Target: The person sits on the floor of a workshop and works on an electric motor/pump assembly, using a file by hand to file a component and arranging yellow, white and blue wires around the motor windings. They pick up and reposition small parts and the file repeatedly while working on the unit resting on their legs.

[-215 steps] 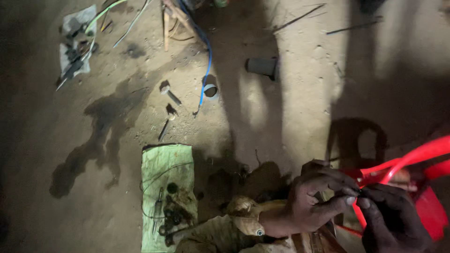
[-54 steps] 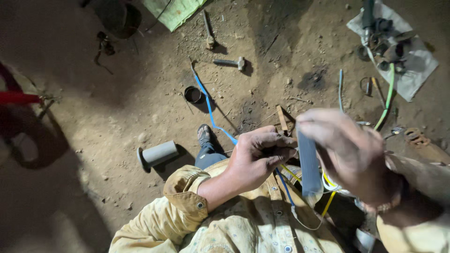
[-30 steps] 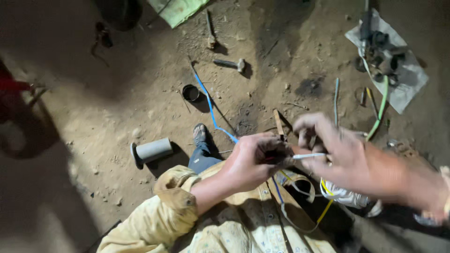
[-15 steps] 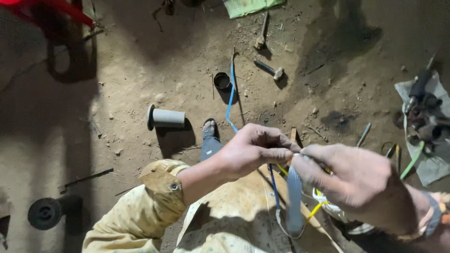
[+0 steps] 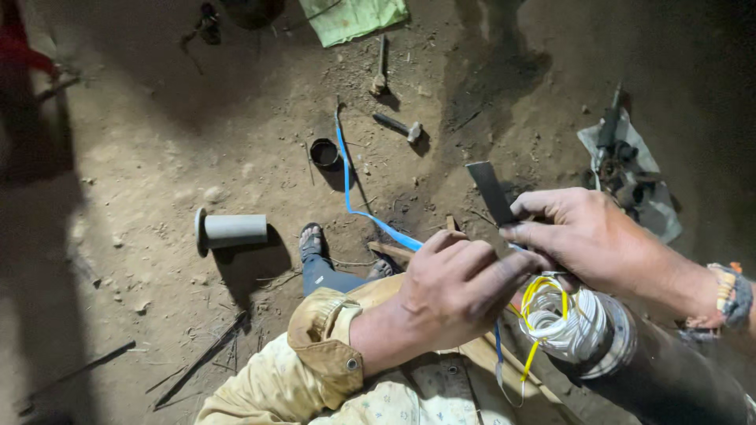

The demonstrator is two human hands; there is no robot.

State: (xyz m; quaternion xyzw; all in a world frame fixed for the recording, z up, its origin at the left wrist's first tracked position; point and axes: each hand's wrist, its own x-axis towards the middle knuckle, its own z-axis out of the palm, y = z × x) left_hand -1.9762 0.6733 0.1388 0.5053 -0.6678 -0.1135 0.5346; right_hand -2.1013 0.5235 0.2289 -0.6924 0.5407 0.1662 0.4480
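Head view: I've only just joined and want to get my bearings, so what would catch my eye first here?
At centre right, the left hand and the right hand meet over a dark cylinder wound with white wire and yellow wire; the right hand holds a flat dark strip. A blue strap trails over the dirt floor, with a grey pipe piece to the left and a hammer above.

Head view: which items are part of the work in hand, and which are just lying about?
In hand: left hand, right hand, flat grey strip, white wire coil, yellow wire.
Lying about: grey pipe piece, hammer, green cloth, blue strap.
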